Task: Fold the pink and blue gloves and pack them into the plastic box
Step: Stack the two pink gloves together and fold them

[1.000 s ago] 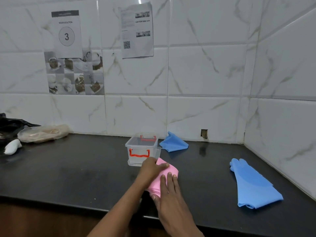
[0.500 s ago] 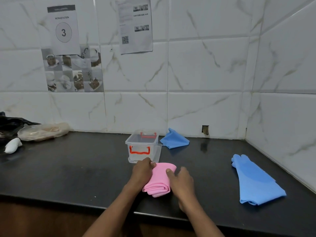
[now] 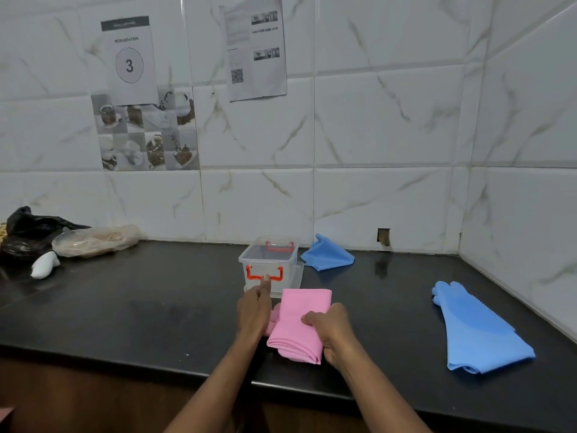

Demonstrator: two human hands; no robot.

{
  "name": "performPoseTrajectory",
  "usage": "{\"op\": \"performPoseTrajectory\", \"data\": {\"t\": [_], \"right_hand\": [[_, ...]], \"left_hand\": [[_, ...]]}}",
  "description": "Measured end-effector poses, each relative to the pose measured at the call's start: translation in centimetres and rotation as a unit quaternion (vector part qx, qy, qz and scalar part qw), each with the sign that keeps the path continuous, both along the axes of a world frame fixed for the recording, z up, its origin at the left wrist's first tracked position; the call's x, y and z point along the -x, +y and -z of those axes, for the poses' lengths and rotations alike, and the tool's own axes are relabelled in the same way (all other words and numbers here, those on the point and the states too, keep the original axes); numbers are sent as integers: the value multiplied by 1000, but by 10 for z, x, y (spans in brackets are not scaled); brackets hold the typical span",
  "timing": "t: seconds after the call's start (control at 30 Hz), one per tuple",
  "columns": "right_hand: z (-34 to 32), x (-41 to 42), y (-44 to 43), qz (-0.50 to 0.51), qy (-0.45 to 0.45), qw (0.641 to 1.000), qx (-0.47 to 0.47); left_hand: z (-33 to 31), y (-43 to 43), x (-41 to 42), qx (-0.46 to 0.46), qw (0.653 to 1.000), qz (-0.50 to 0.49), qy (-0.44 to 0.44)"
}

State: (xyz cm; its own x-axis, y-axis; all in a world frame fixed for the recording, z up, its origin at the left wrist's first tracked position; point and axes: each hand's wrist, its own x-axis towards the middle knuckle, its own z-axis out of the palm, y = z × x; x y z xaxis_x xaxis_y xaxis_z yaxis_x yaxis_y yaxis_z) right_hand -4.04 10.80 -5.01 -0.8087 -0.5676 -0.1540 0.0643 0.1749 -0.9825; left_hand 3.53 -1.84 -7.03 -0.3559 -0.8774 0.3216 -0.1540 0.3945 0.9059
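A folded pink glove (image 3: 299, 323) lies on the black counter just in front of the clear plastic box (image 3: 269, 262) with red handles. My right hand (image 3: 332, 329) grips the glove's right side. My left hand (image 3: 253, 310) rests against the glove's left edge, its index finger stretched out to the box's front handle. A folded blue glove (image 3: 327, 254) sits right of the box by the wall. Another blue glove (image 3: 474, 329) lies flat at the right.
The box's clear lid (image 3: 298, 273) leans at its right side. At the far left are a black bag (image 3: 29, 232), a clear plastic bag (image 3: 93, 242) and a small white object (image 3: 45, 265). Tiled walls close the back and right. The counter edge (image 3: 125, 357) runs near me.
The pink glove went from being pressed flat under both hands to a thicker fold held by my right hand. My left hand slid to its left edge and pointed a finger at the box.
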Motion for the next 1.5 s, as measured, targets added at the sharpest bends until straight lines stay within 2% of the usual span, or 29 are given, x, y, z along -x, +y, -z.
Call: {"op": "performPoseTrajectory", "data": {"t": [0.07,0.13,0.2,0.27,0.3,0.37,0.43,0.53,0.57,0.63,0.7,0.73,0.8,0.87,0.97,1.03,1.07,1.17,1.23,1.27,1.3,1.33,1.4,1.5], "right_hand": [[-1,-1,-4,9,-23,1000,19],[-3,-1,-6,2,-80,995,58],[-5,0,-8,-14,-132,986,97],[-7,-3,-12,-36,-160,979,122],[-8,-5,-15,-46,-168,975,136],[-9,-12,-24,-65,-180,968,162],[-8,-20,-34,-72,-178,969,158],[-2,-25,-48,-35,-93,991,88],[-1,-25,-51,-18,-41,997,58],[-3,-27,-53,-6,80,997,-22],[-4,-30,-53,2,202,973,-116],[-1,-30,-50,12,257,953,-160],[7,-29,-42,10,354,909,-221],[16,-22,-33,-68,399,883,-238],[23,-12,-18,-209,388,867,-235],[24,-11,-9,-246,395,853,-235],[23,-11,-4,-248,392,859,-218],[19,-12,6,-182,340,916,-110],[15,-9,12,-107,345,930,-71],[13,-9,15,-77,351,931,-63],[12,-8,19,-55,357,931,-52],[11,-7,23,-40,370,927,-42],[8,-1,33,-20,408,912,-35],[3,17,56,4,463,884,-63]], "left_hand": [[0,-2,1,-18,998,53,-41],[1,-7,1,-39,998,49,-17],[-2,-13,-5,-149,978,-2,147],[-3,-24,-16,-240,922,-54,298],[-4,-28,-22,-260,901,-73,339],[-4,-31,-30,-267,879,-90,385],[-6,-31,-33,-246,877,-90,404],[-10,-28,-39,-167,887,-109,416],[-9,-26,-42,-117,905,-118,392],[-6,-22,-45,14,958,-94,270],[0,-18,-41,106,989,18,99],[4,-18,-37,134,989,70,10],[9,-20,-30,197,962,99,-161],[12,-25,-25,243,928,104,-262],[9,-33,-25,246,908,138,-310],[7,-37,-27,239,905,160,-314],[7,-37,-28,240,907,159,-307],[6,-28,-31,270,931,108,-218],[-1,-16,-36,303,946,77,-91],[-5,-10,-39,323,942,71,-45],[-10,-3,-41,350,933,72,-37],[-14,5,-41,376,921,79,-65],[-18,21,-34,414,884,113,-186],[-4,38,-25,441,806,158,-362]]}}
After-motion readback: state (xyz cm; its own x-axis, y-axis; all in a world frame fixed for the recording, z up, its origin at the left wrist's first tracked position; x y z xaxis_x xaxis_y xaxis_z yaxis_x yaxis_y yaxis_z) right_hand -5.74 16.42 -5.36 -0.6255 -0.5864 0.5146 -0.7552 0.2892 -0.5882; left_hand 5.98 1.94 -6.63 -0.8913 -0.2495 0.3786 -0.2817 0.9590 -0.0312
